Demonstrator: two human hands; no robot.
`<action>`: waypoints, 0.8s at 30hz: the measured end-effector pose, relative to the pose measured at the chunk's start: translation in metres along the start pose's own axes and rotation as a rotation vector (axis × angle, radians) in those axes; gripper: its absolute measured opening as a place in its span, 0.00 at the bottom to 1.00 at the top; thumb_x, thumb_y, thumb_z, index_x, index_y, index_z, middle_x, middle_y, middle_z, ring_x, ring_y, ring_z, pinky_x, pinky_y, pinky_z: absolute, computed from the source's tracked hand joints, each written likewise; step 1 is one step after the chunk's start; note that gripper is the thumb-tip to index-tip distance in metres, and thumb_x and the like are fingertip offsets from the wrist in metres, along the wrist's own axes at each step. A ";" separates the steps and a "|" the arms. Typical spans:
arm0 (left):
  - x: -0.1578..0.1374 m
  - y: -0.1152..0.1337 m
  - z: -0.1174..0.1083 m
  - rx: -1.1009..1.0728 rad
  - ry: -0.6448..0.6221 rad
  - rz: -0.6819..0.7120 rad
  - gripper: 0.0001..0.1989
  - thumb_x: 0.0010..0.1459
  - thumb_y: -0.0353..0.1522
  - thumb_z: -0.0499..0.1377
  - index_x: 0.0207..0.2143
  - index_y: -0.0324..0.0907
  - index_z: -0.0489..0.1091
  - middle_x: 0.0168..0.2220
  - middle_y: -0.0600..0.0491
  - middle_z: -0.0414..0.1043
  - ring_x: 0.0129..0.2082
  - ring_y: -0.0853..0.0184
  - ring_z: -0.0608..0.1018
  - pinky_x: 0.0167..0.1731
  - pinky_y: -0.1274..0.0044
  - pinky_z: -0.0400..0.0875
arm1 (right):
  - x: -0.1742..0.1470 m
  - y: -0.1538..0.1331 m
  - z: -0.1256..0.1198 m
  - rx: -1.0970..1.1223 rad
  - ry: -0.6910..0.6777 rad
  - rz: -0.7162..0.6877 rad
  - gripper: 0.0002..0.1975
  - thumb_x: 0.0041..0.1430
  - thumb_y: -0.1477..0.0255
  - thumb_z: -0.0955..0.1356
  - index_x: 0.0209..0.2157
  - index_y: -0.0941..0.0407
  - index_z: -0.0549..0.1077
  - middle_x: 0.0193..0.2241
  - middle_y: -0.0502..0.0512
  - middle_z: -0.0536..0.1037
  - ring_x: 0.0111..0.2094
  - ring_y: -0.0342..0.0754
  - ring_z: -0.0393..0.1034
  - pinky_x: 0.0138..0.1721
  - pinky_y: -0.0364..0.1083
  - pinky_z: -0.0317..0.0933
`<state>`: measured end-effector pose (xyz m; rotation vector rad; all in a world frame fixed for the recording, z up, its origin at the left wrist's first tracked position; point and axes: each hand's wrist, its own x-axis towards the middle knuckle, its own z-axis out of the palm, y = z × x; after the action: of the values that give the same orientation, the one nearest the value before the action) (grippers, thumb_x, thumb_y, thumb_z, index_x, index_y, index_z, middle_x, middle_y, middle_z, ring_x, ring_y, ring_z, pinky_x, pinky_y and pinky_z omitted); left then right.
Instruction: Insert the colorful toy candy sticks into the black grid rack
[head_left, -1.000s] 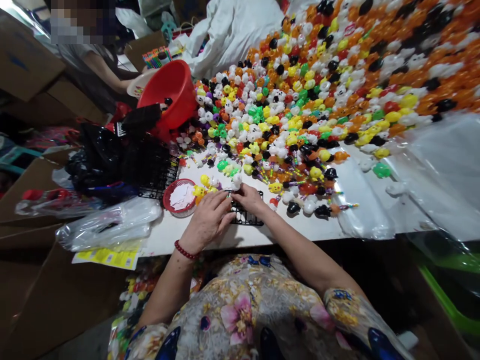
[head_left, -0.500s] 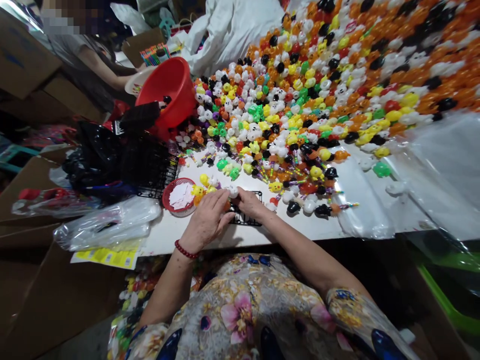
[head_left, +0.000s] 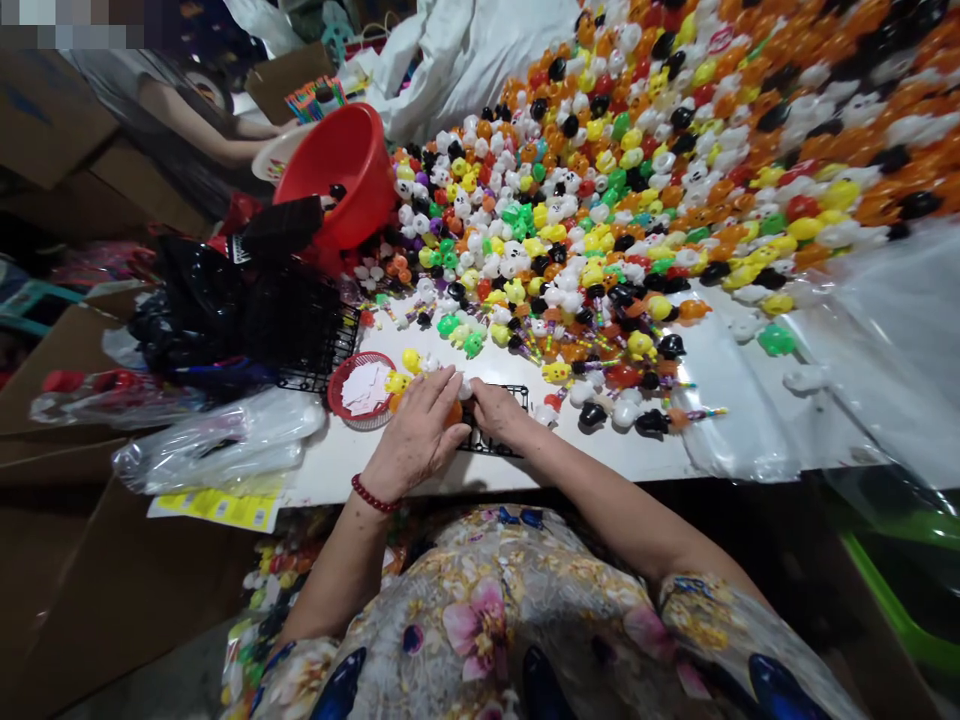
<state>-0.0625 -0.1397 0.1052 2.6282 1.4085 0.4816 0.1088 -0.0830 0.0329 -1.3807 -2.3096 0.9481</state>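
My left hand (head_left: 420, 430), with a red bead bracelet on its wrist, curls over a cluster of small plastic toy figures. A yellow figure (head_left: 397, 382) and a bit of orange show past its fingers. My right hand (head_left: 499, 412) is closed, its fingertips meeting a small white plastic figure (head_left: 466, 388) between the two hands. My fingers partly hide it. Both hands are over a black plastic grid rack (head_left: 491, 445) on the white table (head_left: 600, 455). Beside my left hand stands a red basket (head_left: 336, 400) of white paper slips (head_left: 366, 388).
A big heap of colourful toy figures (head_left: 600, 190) spreads across the back and right. At the left are a red tub (head_left: 330, 170), stacked black racks (head_left: 315, 330) and plastic bags (head_left: 225, 440). Clear sheets (head_left: 739, 420) lie right. Another person's arm (head_left: 195, 125) is at the back left.
The view has shifted slightly. My hands stay together over the rack, and the right fingers have turned a little around the white figure. The other person's arm has moved slightly.
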 end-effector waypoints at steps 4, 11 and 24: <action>0.000 -0.001 -0.002 0.010 -0.006 0.012 0.31 0.69 0.45 0.42 0.68 0.40 0.50 0.68 0.40 0.56 0.68 0.56 0.59 0.66 0.59 0.50 | 0.000 0.004 0.002 0.081 0.012 -0.081 0.10 0.63 0.77 0.63 0.44 0.57 0.71 0.38 0.58 0.80 0.38 0.50 0.72 0.39 0.44 0.60; 0.001 -0.001 -0.002 0.057 -0.043 -0.001 0.27 0.70 0.44 0.41 0.66 0.43 0.57 0.67 0.45 0.59 0.67 0.58 0.59 0.67 0.58 0.45 | 0.003 0.008 -0.006 0.166 -0.024 -0.166 0.10 0.58 0.80 0.63 0.38 0.57 0.75 0.38 0.55 0.80 0.39 0.49 0.72 0.42 0.45 0.62; 0.004 0.000 -0.004 0.036 -0.046 -0.012 0.27 0.69 0.44 0.41 0.63 0.40 0.60 0.66 0.43 0.60 0.66 0.58 0.62 0.67 0.57 0.45 | 0.005 0.022 0.012 0.131 0.028 -0.270 0.11 0.59 0.82 0.62 0.38 0.58 0.74 0.37 0.56 0.76 0.40 0.48 0.69 0.45 0.46 0.62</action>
<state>-0.0616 -0.1365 0.1094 2.6393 1.4322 0.3954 0.1143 -0.0766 0.0090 -0.9941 -2.2929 0.9677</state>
